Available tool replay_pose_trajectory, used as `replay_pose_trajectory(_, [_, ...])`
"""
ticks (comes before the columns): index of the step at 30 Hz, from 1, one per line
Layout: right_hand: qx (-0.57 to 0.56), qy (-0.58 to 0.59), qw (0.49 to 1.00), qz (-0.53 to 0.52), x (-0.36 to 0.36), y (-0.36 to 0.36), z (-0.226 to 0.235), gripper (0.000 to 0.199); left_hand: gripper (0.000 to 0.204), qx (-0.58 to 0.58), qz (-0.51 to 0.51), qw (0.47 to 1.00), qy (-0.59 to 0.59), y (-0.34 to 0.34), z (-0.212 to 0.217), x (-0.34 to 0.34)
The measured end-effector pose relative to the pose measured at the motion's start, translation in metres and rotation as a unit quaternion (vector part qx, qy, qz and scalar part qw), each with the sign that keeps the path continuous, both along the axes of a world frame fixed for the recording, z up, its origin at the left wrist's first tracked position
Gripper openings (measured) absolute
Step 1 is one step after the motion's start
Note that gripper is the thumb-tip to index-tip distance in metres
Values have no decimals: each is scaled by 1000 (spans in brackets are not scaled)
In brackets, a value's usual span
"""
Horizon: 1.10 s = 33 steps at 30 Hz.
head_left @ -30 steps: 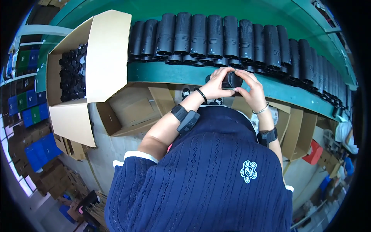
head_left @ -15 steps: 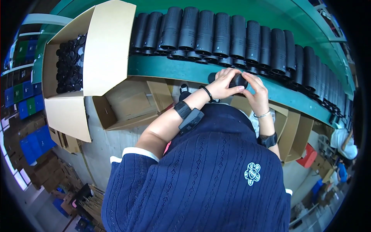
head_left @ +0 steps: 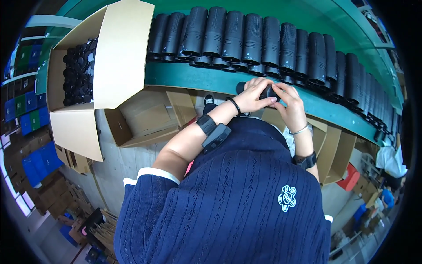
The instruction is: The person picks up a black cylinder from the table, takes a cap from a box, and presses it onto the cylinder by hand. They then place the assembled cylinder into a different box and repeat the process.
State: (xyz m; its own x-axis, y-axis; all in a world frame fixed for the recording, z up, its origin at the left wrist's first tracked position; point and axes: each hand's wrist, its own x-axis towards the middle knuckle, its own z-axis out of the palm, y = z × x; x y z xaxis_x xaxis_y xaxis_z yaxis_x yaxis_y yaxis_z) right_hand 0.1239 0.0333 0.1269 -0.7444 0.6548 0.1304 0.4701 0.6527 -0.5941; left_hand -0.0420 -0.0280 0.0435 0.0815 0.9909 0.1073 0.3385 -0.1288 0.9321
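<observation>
A black ribbed-looking cylinder [head_left: 267,92] lies sideways over the near edge of the green bench, its other end poking out beyond my left hand [head_left: 254,95]. The fingers of that hand wrap round its body. At the cylinder's right end my right hand [head_left: 290,103] closes in, fingertips and thumb bent against the end face. Whether a small part sits under those fingertips is hidden. Just past my hands stands a long row of similar black cylinders [head_left: 253,39], several of them on top of others.
An open cardboard box [head_left: 125,53] full of black round discs [head_left: 79,72] stands at the left. Below the bench [head_left: 189,78] are further open cartons [head_left: 145,119], [head_left: 336,152]. A red container [head_left: 350,177] and another person's pale clothing [head_left: 391,162] appear at the right.
My right fingers have curled further over the cylinder's right end, covering more of it. The left hand keeps its grip in nearly the same place.
</observation>
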Motion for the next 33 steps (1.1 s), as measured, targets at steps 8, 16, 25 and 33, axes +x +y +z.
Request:
replay_pose_trajectory(8, [-255,182,947,-65,5,11,-38,34,61,-39,-17,998,-48,1,-4,-13])
replay_pose_trajectory(16, [-488,144,857,-78,-4,11,-42,33,76,-45,7,996,-79,-1,-5,-10])
replay_pose_trajectory(25, [-595,167,781,-91,-22,6,-49,28,70,-122,0,973,-196,-6,7,-26])
replay_pose_trajectory(33, [-620,226,748,-76,20,2,-18,42,78,6,-52,998,40,-29,5,-16])
